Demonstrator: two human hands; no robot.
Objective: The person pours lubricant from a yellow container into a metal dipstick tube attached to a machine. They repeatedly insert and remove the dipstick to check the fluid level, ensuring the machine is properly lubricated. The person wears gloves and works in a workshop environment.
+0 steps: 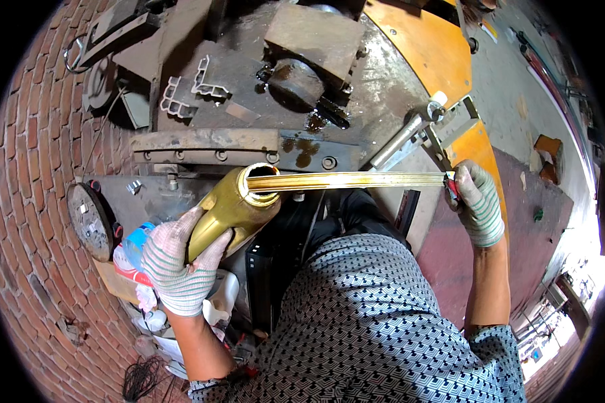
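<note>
By the left hand (185,265), at 8 o'clock, a brass-coloured cylinder (218,218) was gripped; the hand was half open, thumb and fingers being spread along opposite sides of the body. The cylinder was held tilted just off the centre toward 9 o'clock, with its open mouth turned toward about 1 o'clock. By the right hand (478,201), at 3 o'clock, the far end of a golden strip (346,180) was pinched, the fingers being curled closed around it; a small red item (452,189) was seen at the fingertips. The strip was stretched nearly level between the two hands, its other end laid at the cylinder's mouth; how far it was inserted could not be told. Both hands were covered by striped knit gloves, two in all.

One cylinder and one ridged strip were counted. Two zigzag metal profiles (208,80) were laid between 10 and 11 o'clock. At 12 o'clock one metal block (316,40) was set beside one oily round part (296,84). One silver tube (400,142) was placed at 2 o'clock, and two yellow panels (427,47) were seen between 1 and 3. One round disc (89,221) was stood at 9 o'clock.
</note>
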